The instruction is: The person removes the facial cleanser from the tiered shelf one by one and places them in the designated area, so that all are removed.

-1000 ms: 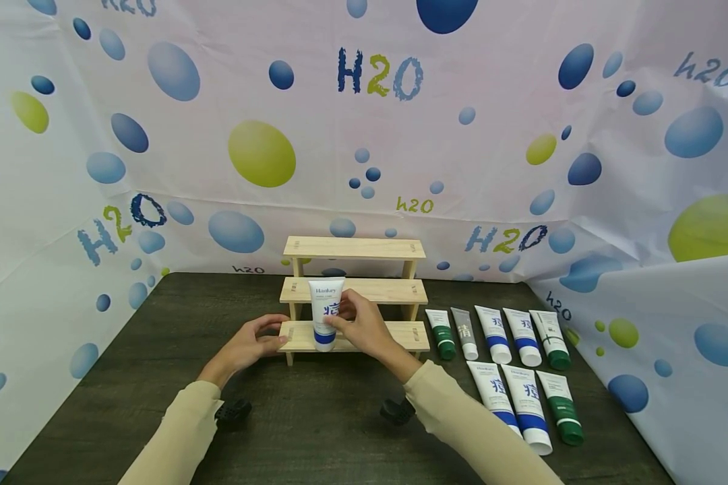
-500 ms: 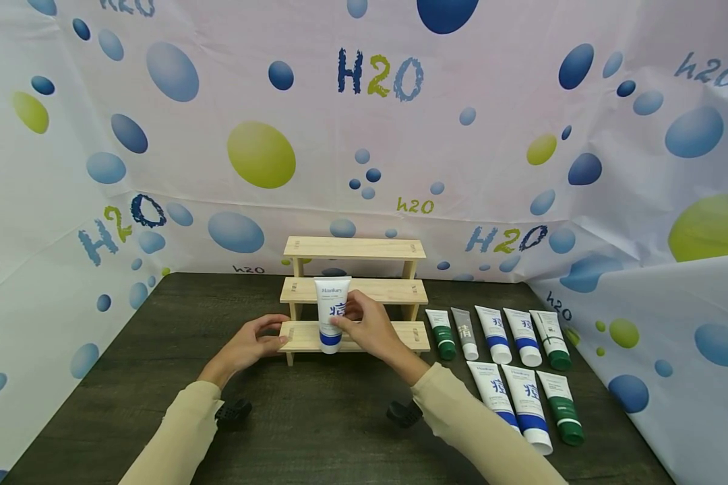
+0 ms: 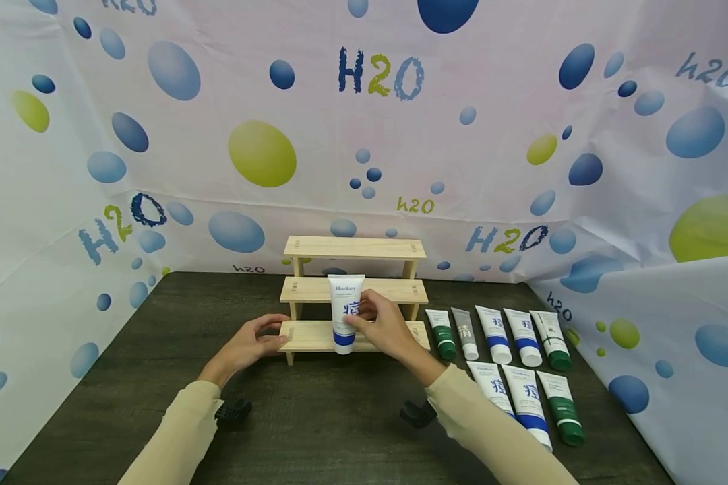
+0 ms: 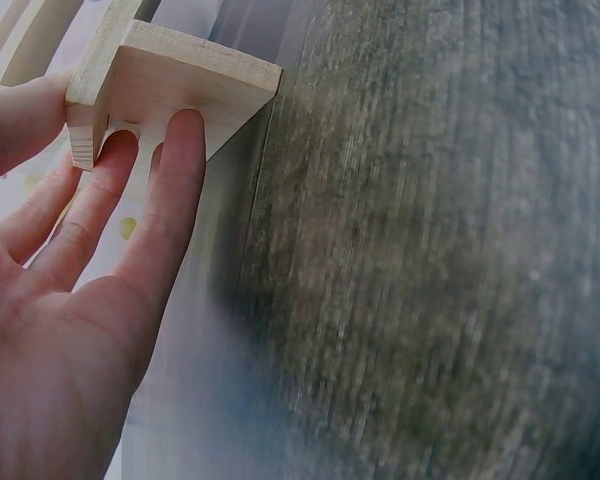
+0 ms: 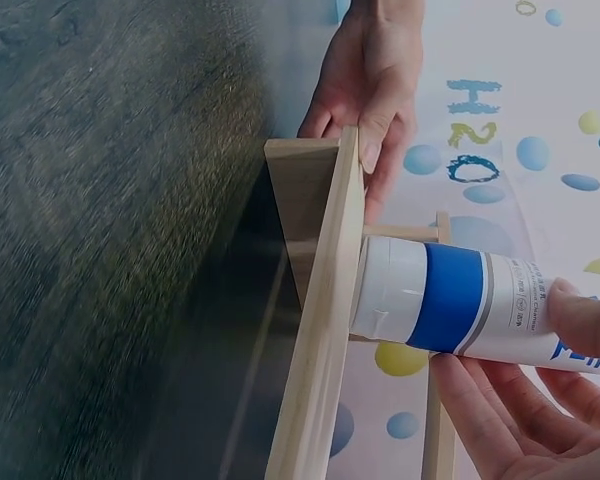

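Observation:
My right hand pinches a white squeeze tube with a blue band, thumb on its front. The tube is upright, cap down, at the lowest step of a three-step wooden display stand. In the right wrist view the cap meets or nearly meets the step's surface; I cannot tell which. My left hand holds the left end of that lowest step. In the left wrist view the thumb lies on one side of the board and fingertips on the other.
To the right, two rows of tubes lie on the dark wooden table: white-and-blue tubes, white-and-green tubes and a grey tube. A patterned cloth hangs behind and along the sides.
My right hand has shifted the tube rightward along the lowest step, from near its left end toward its middle. The left hand and the stand stay in place.

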`<state>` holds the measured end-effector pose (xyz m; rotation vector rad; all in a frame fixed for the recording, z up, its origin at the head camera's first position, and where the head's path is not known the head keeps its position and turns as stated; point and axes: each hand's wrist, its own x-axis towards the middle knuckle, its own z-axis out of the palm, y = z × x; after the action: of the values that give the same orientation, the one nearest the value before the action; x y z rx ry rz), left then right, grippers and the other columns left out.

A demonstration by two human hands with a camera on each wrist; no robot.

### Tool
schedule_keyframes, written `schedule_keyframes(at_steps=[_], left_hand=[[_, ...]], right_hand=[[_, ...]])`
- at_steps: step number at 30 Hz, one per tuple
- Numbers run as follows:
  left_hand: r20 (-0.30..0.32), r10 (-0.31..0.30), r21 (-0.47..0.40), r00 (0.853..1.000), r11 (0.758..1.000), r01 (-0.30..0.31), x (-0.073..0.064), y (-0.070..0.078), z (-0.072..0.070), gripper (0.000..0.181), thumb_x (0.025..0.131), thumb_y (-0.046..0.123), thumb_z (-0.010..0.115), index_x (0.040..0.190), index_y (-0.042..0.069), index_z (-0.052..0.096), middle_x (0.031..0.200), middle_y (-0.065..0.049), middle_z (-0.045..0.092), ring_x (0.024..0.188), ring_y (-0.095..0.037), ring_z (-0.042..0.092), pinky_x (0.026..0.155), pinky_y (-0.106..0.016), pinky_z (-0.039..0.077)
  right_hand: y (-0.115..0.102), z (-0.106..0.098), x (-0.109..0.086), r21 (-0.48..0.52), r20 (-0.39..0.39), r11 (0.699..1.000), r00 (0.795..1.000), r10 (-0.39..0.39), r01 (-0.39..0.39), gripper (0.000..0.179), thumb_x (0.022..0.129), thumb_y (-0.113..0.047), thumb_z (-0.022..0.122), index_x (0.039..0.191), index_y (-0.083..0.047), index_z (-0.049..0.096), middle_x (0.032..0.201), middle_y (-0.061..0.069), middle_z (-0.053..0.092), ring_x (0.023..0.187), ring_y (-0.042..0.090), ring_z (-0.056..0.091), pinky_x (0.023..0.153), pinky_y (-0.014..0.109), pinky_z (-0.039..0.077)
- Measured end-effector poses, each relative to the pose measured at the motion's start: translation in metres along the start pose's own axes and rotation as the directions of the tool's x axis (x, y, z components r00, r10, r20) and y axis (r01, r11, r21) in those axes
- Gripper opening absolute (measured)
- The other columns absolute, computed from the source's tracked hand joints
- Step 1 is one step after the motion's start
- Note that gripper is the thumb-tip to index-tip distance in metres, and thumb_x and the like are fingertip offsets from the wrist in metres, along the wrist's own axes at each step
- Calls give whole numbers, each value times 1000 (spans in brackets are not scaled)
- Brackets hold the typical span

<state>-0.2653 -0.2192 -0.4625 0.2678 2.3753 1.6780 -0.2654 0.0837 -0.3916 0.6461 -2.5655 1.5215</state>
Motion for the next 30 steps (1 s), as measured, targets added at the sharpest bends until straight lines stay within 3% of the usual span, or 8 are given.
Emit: schedule_keyframes(at_steps=[30], left_hand=[[5, -2, -7, 1000, 1000, 2, -1, 1, 1, 62, 101, 19, 67, 154, 0, 40, 150, -29, 43, 130, -40, 60, 95, -38, 63]], right_hand=[[6, -27, -12, -18, -18, 997, 997, 70, -70, 26, 92, -14, 79, 113, -7, 67, 109, 12, 77, 96, 23, 73, 87, 40, 63]])
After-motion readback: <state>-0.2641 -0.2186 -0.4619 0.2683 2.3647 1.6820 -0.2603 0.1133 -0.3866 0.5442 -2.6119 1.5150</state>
